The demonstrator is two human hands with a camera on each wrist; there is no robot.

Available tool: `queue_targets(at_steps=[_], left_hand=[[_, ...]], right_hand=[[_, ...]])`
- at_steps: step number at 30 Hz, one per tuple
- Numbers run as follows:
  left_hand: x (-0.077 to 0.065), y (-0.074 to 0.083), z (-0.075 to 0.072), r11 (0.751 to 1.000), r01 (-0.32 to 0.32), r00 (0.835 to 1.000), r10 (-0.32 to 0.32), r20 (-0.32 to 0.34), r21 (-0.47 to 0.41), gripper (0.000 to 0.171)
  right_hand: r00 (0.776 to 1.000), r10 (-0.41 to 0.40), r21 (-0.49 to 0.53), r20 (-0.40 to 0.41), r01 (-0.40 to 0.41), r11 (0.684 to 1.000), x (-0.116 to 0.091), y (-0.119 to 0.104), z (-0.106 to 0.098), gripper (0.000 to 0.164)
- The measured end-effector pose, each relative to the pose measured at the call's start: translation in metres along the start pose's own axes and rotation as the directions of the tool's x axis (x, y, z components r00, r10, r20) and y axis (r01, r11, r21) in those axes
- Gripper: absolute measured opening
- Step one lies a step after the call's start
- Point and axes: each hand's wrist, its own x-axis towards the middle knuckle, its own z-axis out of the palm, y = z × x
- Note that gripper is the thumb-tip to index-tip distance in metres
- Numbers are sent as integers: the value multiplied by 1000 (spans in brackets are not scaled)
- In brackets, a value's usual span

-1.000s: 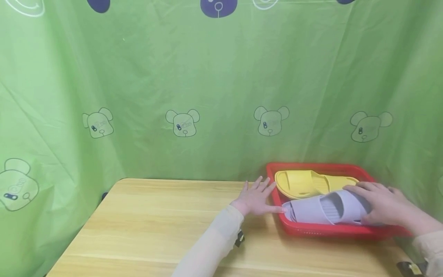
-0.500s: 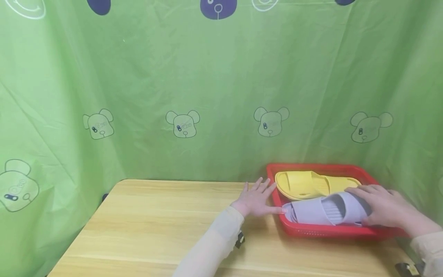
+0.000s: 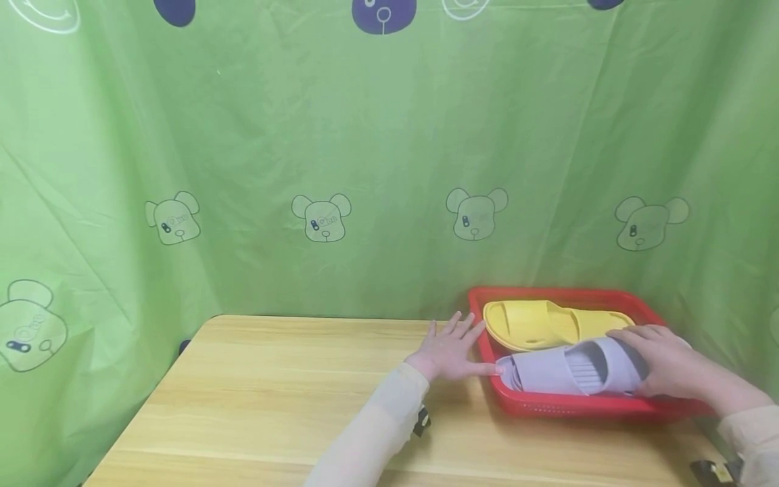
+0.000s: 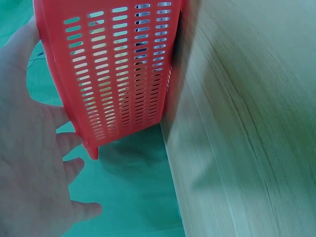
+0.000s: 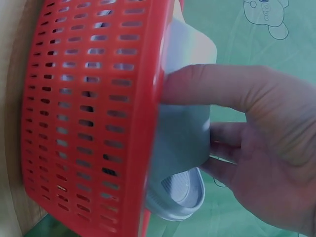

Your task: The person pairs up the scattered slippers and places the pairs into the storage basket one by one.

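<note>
A pair of lavender slippers (image 3: 544,370), seemingly stacked sole to sole or nested, lies along the near side of a red plastic basket (image 3: 572,406). Behind it sits a yellow slipper pair (image 3: 526,323). My right hand (image 3: 675,362) grips the lavender pair near its right end, thumb on the near side and fingers over the far side, as the right wrist view shows of the slipper (image 5: 182,136). My left hand (image 3: 447,352) spreads its fingers at the basket's left rim, thumb touching the rim beside the lavender toe end. In the left wrist view its fingertips are right at the perforated wall (image 4: 113,74).
The basket stands at the right of a wood-grain table (image 3: 274,385). A green curtain (image 3: 383,149) with bear-head prints hangs behind and at both sides. Black clips (image 3: 422,421) sit by the left forearm and at the lower right.
My right hand and sleeve have shifted slightly left along the lavender slippers. My left hand stays at the rim, and the basket and slippers look almost unmoved.
</note>
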Motion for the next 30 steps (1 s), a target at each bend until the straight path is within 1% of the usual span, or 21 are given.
queue_targets(at_steps=[2,9,17,22,26,30], left_hand=[[0,0,0,1000,3,1000,-3,1,-4,94],[1,-2,1,1000,8,1000,-8,0,-24,95],[0,-1,0,1000,11,1000,-11,7,-13,93],[-1,-1,0,1000,12,1000,-11,3,-28,93],[-1,0,0,999,14,1000,-13,4,-30,93],[-1,0,0,1000,11,1000,-11,4,-27,93]], right_hand=[[1000,-1,7,2,1,1000,1,-1,0,92],[1000,0,23,-9,0,1000,2,-3,3,80],[998,48,69,33,-50,996,0,-2,7,80],[996,79,94,49,-83,992,0,0,13,80],[995,92,110,41,-96,989,-1,2,20,78],[995,95,139,7,-95,986,-4,5,27,74]])
